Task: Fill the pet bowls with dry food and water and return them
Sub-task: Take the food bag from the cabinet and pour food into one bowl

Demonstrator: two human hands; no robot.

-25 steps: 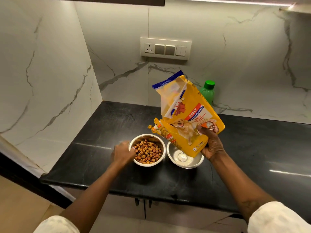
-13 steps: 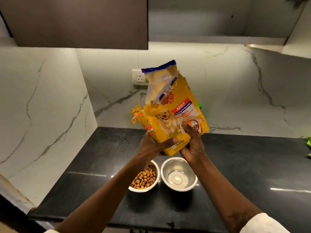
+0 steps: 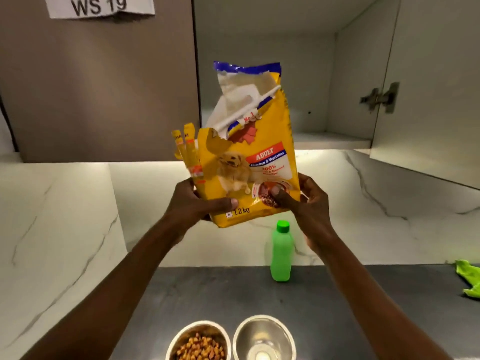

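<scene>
A yellow food bag [image 3: 249, 162] is held upright in the air by both hands, in front of an open wall cabinet [image 3: 324, 74]. The left hand [image 3: 193, 203] is clamped on the bag's lower left corner, thumb laid flat across the front just above the "1.2 kg" print, the other fingers hidden behind. The right hand [image 3: 309, 206] is clamped on the lower right corner, thumb pressed onto the printed bowl picture, fingers curled round the back edge. The bag's top is torn open and stands above the fingers; two small sachets [image 3: 185, 149] are seen against its left edge, just above the left thumb.

Below the right hand, a green bottle [image 3: 281, 252] stands upright on the dark counter [image 3: 207, 294], cap on. Well below both hands, at the frame's lower edge, two steel bowls sit side by side: the left bowl [image 3: 198, 341] is filled with kibble, the right bowl [image 3: 263, 339] holds no kibble. A green cloth [image 3: 470, 278] lies far right of the fingers. A "WS 19" label [image 3: 100, 6] is stuck on the shut cabinet door, upper left.
</scene>
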